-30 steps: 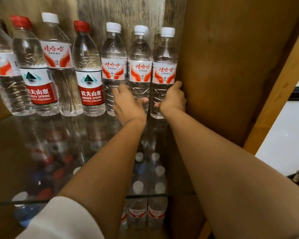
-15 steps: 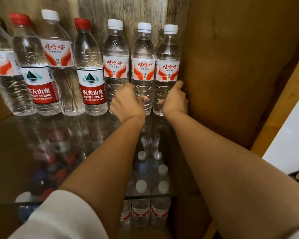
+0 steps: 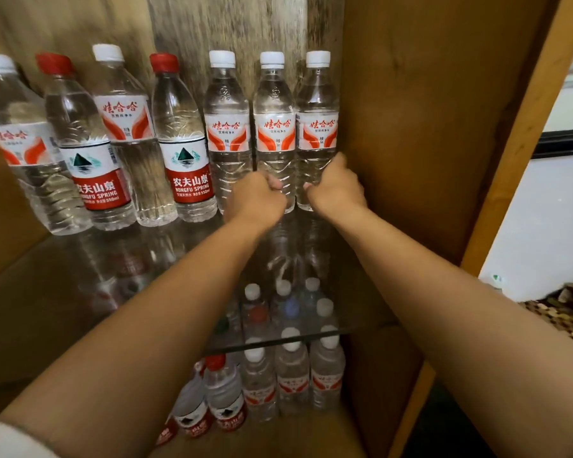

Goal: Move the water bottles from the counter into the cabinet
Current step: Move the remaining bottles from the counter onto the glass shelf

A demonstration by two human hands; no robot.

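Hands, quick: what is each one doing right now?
Left hand: fingers curled round the middle white-capped bottle on the glass shelf.
Right hand: gripping the rightmost white-capped bottle by the cabinet wall.

It's looking like a home or small guesthouse: a wooden cabinet (image 3: 411, 127) with glass shelves (image 3: 47, 309) is holding rows of bottled water (image 3: 275, 133), and a white wall (image 3: 543, 219) is showing beside it.

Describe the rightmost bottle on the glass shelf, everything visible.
The rightmost water bottle is clear ribbed plastic, white-capped, with a white label bearing red-orange swooshes and red characters. It looks full, stands upright on the glass shelf near the wooden side wall, close beside its twin. The right hand grips its lower body.
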